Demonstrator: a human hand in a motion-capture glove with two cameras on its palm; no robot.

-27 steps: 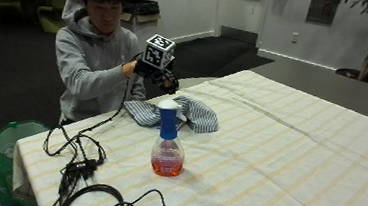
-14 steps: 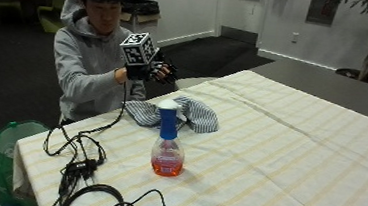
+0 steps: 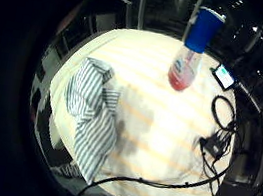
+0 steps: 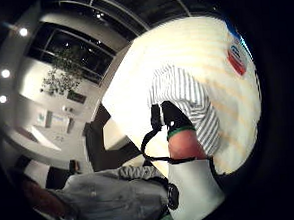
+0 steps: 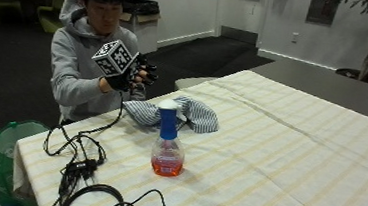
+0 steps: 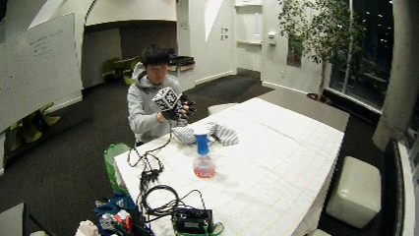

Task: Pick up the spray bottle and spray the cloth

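Quick count of what's here: one spray bottle (image 5: 167, 147) with a blue top and reddish liquid, centre of the frame, and one striped cloth (image 5: 176, 114) bunched up just above it. One desk (image 5: 299, 158) under a pale striped cover fills the right and lower part. One gloved right hand (image 5: 133, 76) raised at upper left. One tangle of black cables (image 5: 91, 175) at lower left, can't really split it into separate leads, and one green bin (image 5: 7, 158) at the left edge

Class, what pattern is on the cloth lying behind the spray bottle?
Blue-grey and white stripes on the cloth, clearest in the little finger side palm view.
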